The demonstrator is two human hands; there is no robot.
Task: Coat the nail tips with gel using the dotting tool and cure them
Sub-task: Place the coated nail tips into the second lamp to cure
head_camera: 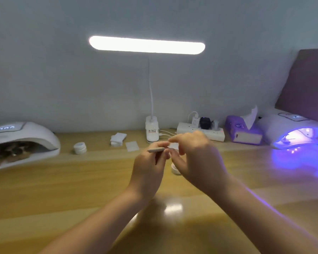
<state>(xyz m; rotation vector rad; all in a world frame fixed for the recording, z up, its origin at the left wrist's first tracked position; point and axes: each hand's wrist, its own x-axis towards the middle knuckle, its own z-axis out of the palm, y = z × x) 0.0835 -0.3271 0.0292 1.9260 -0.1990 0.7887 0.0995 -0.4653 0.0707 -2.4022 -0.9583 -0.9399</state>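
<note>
Dotting tool lying pinched in left hand above table, seeming light, stiff, slender; best held mid-shaft | right hand curling beside its tip, contents unclear through blur | glossy table reflecting lamp, right curing lamp glowing violet.

The long white bar lamp is overexposed and lights the scene from above. Its glare reflects on the glossy wooden table. The white curing lamp at right spreads violet glow. Both hands are motion-blurred; the whole picture is soft, with edges bent by the wide lens.
</note>
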